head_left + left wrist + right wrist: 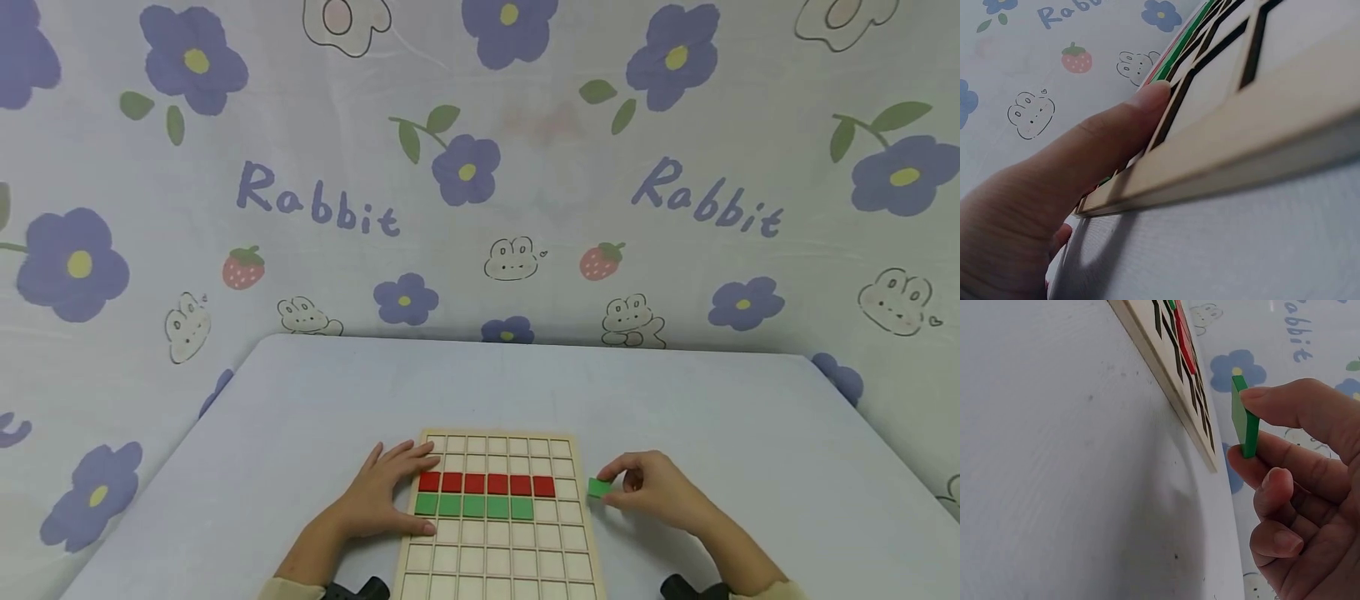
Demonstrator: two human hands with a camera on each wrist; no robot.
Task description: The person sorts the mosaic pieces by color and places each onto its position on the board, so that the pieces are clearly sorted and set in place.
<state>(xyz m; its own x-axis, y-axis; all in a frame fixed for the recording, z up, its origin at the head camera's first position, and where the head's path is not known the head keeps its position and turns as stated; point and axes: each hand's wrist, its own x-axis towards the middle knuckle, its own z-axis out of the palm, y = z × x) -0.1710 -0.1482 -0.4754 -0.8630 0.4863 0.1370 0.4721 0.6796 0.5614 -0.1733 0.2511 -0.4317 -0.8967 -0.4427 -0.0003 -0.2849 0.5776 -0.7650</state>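
A wooden grid board (pixel 498 563) with square cells lies on the white table. One row of it holds several red square tiles (pixel 474 483), and the row nearer me holds several green square tiles (pixel 473 506). My left hand (pixel 382 492) rests on the board's left edge, fingers spread; in the left wrist view the thumb (pixel 1104 134) lies across the frame. To the right of the board, my right hand (pixel 656 487) pinches a single green tile (pixel 1244 417) between thumb and fingers. That tile is apart from the board, held above the table.
The white table (pixel 300 400) stretches around the board on every side. Behind it hangs a patterned cloth (pixel 555 167) with flowers, rabbits and strawberries. Dark wrist straps (pixel 693 588) show at the bottom edge of the head view.
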